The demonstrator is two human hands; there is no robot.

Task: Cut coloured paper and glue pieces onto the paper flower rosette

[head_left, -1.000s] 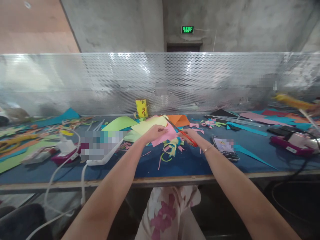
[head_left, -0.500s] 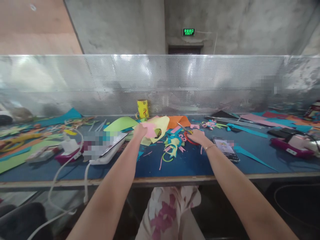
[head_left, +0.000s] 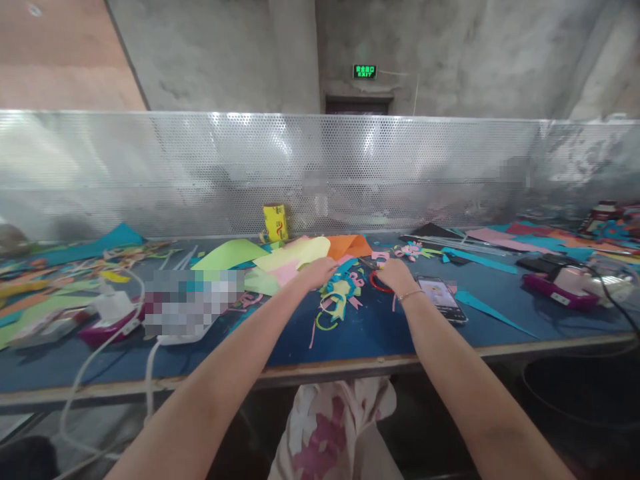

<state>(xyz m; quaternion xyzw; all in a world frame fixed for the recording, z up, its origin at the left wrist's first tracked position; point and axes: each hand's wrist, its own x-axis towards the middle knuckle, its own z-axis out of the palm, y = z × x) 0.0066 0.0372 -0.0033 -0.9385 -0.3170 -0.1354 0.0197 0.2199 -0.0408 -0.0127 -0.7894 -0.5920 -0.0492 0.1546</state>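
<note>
My right hand [head_left: 394, 272] is closed around a pair of scissors with red handles [head_left: 382, 285], low over the blue tabletop. To its left, my left hand [head_left: 323, 271] has its fingers together at the edge of blue paper strips [head_left: 346, 268]; whether it pinches one is hidden. Just below the left fingertips lies a paper decoration [head_left: 334, 300] of blue, yellow and pink curls, with a green paper ring [head_left: 327, 324] at its lower end. Pale yellow paper [head_left: 303, 253], pink paper [head_left: 286, 272] and orange paper [head_left: 350, 246] lie behind the left hand.
A lit phone [head_left: 441, 299] lies right of my right wrist. Left stand a pixelated device with a white cable [head_left: 150, 380] and a purple-based socket [head_left: 113, 327]. A yellow packet [head_left: 275, 222] stands before the perforated metal screen [head_left: 200, 173]. Another curled decoration [head_left: 410, 251] lies behind the scissors.
My left hand has let go of the pink paper and moved right, to the blue strips by the decoration. My right hand keeps the scissors in nearly the same place. The view has shifted slightly.
</note>
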